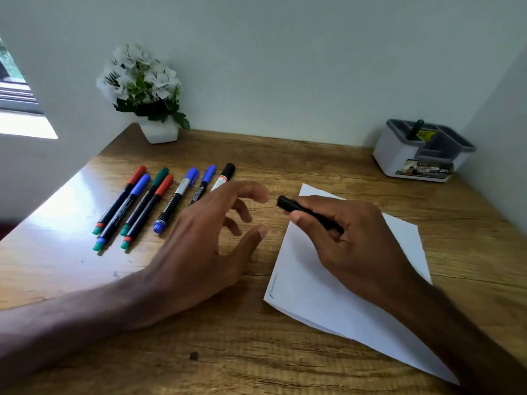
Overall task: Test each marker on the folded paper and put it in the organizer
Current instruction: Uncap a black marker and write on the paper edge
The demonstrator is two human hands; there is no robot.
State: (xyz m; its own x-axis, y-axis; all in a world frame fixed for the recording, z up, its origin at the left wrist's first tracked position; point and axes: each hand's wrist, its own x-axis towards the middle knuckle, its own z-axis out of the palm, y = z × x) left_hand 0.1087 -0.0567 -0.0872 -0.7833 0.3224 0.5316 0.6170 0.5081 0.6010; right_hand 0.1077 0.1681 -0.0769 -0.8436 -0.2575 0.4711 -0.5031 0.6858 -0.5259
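Observation:
My right hand (353, 240) is closed around a black marker (291, 206), whose capped end sticks out to the left over the folded white paper (308, 292). A short dark stroke shows at the paper's left edge. My left hand (205, 246) hovers just left of the marker's cap with fingers spread, holding nothing. Several markers (159, 201) with red, blue, green and black caps lie in a row on the wooden desk (199, 352), behind my left hand. The white and grey organizer (422, 152) stands at the back right with one green marker (415, 129) upright in it.
A white pot of white flowers (142, 89) stands at the back left against the wall. Walls close the desk at the back and on the right. A bright window (17, 109) is at the far left.

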